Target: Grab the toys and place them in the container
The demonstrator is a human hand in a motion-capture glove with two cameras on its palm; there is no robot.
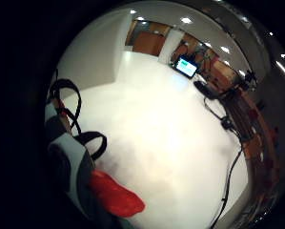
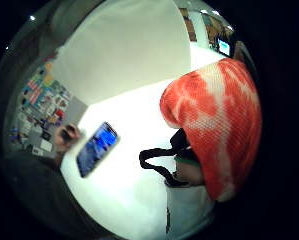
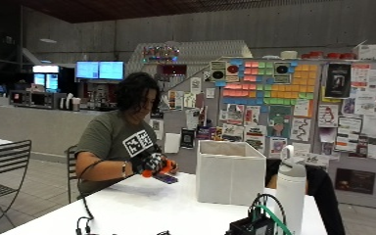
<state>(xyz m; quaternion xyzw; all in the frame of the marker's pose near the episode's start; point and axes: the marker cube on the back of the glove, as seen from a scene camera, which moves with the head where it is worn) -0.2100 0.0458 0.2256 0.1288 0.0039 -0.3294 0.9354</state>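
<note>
In the outside view a seated person holds their gloved right hand (image 3: 149, 162) above the white table (image 3: 142, 205), left of the white box container (image 3: 230, 171). Its fingers curl round a red-orange toy (image 3: 164, 168). Close to the palm, the thumb side view shows the toy (image 2: 214, 120) as red with white mottling, and the container (image 2: 124, 45) stands behind it. Only the toy's red end (image 1: 116, 195) shows in the little finger side view, over the bare table. No other toys are in view.
The bare left hand (image 2: 66, 136) holds a phone (image 2: 96, 148) just above the table near the toy. A white bottle (image 3: 291, 188) and a black device with cables (image 3: 256, 226) stand at the table's near right. A cable (image 1: 230, 167) runs along the table edge.
</note>
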